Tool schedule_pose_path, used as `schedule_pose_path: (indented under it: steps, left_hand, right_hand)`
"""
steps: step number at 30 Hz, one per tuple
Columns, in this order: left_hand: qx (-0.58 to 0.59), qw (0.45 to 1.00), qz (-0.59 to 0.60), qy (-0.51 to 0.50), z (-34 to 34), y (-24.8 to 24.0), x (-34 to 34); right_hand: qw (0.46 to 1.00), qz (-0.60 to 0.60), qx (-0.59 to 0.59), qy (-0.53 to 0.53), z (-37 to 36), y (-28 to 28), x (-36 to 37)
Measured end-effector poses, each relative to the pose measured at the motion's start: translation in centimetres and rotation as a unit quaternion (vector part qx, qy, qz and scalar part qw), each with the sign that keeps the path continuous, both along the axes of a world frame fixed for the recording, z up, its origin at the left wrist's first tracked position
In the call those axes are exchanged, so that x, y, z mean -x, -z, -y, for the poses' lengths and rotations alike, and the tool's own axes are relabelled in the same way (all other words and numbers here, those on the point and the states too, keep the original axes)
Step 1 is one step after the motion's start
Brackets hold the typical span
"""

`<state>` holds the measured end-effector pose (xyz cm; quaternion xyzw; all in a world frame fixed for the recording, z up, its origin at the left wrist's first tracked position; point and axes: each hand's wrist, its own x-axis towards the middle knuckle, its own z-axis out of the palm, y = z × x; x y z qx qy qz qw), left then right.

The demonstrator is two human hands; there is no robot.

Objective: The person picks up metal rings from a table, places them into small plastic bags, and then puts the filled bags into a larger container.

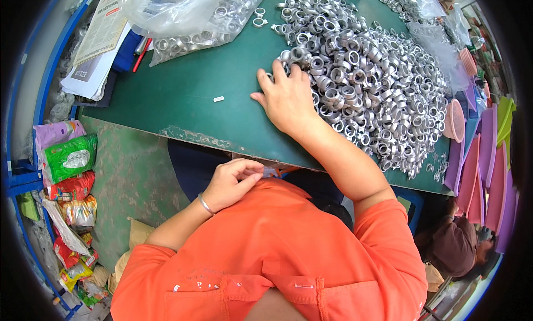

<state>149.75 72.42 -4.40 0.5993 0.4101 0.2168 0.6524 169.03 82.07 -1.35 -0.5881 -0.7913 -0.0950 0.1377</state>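
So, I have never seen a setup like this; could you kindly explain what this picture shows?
Of course. There is no machine here: a person works with two bare hands. The picture comes from a wide fisheye camera on the person's head, looking down, so straight edges bend and the orange shirt fills the lower middle.

On the green tabletop lie a large heap of silver metal rings, a clear plastic bag with more, and a small white piece.

The right hand is spread at the heap's left edge; the left hand is loosely curled by the table's near edge. I see nothing clearly held.
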Motion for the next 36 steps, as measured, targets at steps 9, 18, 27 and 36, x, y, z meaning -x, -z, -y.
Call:
schedule_pose_path:
  steps: [9,18,27,36]
  left_hand:
    - [-0.074,0.990,0.080,-0.090,-1.1,-2.1,-0.9]
    - [-0.236,0.970,0.001,-0.060,-3.0,-2.5,-3.6]
    - [-0.405,0.912,-0.053,-0.024,-3.9,-2.7,-4.1]
    - [-0.409,0.909,-0.070,-0.024,-3.5,-2.2,-3.7]
  right_hand:
    - [0.976,-0.136,0.047,-0.164,7.7,0.5,-0.6]
    - [0.921,-0.387,-0.043,0.021,11.2,0.5,-4.5]
    - [0.956,-0.285,0.057,-0.036,11.5,0.5,-4.0]
    - [0.946,-0.314,0.068,-0.036,12.5,0.2,-5.1]
